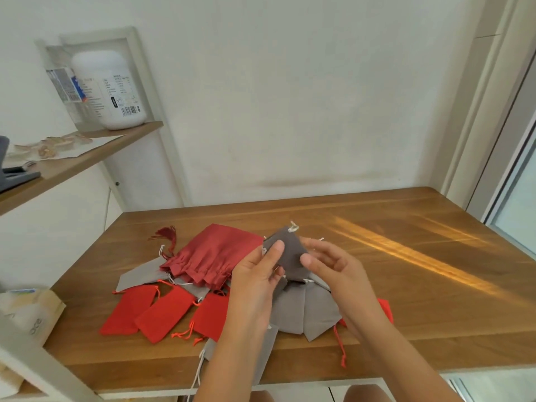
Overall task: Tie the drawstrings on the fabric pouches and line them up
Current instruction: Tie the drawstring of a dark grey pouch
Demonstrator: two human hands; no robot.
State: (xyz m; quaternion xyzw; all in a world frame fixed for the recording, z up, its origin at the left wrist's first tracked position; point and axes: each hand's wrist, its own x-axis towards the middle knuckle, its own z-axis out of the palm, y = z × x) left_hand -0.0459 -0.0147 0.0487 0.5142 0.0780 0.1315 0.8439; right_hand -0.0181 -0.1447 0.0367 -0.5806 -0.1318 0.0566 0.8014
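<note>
Both hands up over the pile, mid-table. Left hand (258,277) has the dark grey pouch (287,250) pinched: thumb flat on its front at the left edge, fingers curled behind. Right hand (333,271) is on the same pouch from the other side, thumb tip vs. its lower right edge, fingers half bent and a bit spread behind it, so a looser grip than the left. The pouch is held clear of the table (406,285), tilted, w/ a bit of white cord (293,226) sticking out at its top corner.

Count, approx.:
- 1 big dark-red pouch (214,253), lying flat just left of the hands, gathered mouth toward the person, tassel (165,233) off its far left side.
- 4 small red pouches (165,314): 3 side by side, overlapping, near the front left; 1 more peeking out behind the right forearm.
- Grey pouches (304,311): at least 4 on the table, excl. the held one. 1 sits under the big red, a couple overlap under the hands, 1 hangs over the front edge beneath the left forearm. Overlap too heavy for an exact no.

Left of the table: a shelf (87,158) w/ a white jar (110,88).
</note>
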